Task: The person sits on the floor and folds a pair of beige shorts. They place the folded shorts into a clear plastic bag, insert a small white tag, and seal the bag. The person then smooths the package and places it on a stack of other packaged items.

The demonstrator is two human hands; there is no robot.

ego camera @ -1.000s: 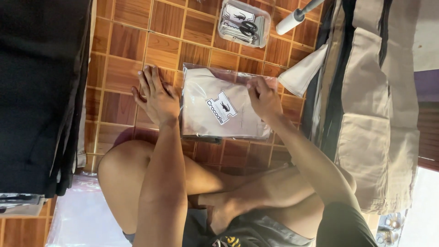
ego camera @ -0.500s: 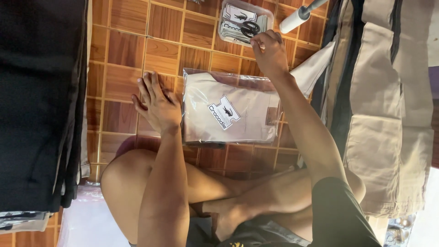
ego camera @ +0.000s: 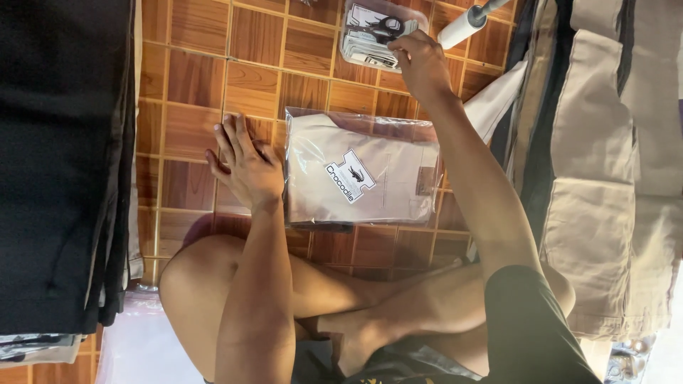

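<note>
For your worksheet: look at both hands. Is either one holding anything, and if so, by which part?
Neither clearly. The left hand rests flat on the tiled floor beside the bagged beige garment. The right hand touches the clear tray; any grip cannot be told.

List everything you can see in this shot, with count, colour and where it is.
bagged garment: one, beige in a clear bag with a white tag, flat on the floor between the hands
tray: one, clear, top centre, holding cards
scissors: one, black, in the tray
roller: one, white, top, right of the tray
black stack: one pile, far left
beige stack: one pile, far right
floor: brown tiles
legs: two, bare, crossed, bottom
left hand: flat on the floor beside the bag
right hand: fingers at the tray
</note>
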